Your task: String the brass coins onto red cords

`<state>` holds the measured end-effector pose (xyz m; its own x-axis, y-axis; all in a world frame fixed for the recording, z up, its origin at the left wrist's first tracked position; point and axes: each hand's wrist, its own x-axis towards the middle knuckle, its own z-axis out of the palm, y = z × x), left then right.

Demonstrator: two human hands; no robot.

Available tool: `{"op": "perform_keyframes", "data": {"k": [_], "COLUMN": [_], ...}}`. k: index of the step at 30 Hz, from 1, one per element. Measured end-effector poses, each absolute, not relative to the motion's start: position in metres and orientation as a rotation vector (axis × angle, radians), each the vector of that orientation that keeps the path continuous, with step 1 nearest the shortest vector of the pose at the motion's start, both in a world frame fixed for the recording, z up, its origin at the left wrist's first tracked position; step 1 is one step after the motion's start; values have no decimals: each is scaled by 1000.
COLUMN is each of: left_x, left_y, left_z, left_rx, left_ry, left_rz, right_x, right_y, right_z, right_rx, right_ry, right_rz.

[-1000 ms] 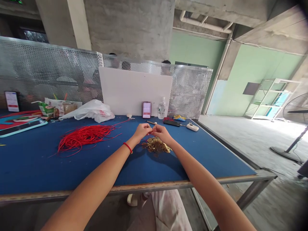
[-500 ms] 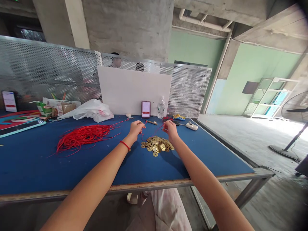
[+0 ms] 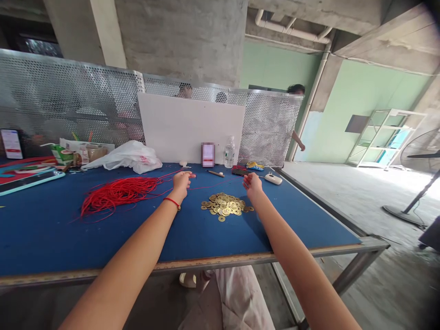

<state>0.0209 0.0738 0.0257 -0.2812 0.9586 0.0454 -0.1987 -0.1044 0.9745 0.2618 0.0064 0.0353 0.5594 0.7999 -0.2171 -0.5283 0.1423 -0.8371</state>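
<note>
A thin red cord runs above the table from my left hand toward my right hand. My left hand is closed on it, beside the bundle of red cords; a red bracelet circles that wrist. The fingers of my right hand are curled in, and the cord seems to end between them, though it is too fine there to follow clearly. Between and below the hands lies a heap of brass coins with centre holes. Neither hand touches the heap.
Behind the hands stand a phone, a water bottle and a pen. A white key fob lies at right. On the left are a plastic bag and a drink carton. A person is beyond the mesh screen.
My hands have moved apart, left hand leftward and right hand rightward, drawing the cord straighter between them. A person has come into view behind the screen at right.
</note>
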Motion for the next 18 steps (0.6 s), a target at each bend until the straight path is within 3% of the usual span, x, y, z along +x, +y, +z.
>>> {"op": "perform_keyframes", "data": {"k": [9,18], "left_x": [6,-7], "left_y": [84,93], "left_z": [19,18], "left_rx": [707,710], "left_ry": [1214,1319], "left_rz": [1599,1686], "right_x": [285,293], "right_y": [12,22], "right_z": [29,14], "right_rx": [-1156,-1597], "right_ry": [-494,-1023], "right_rz": [863,543]}}
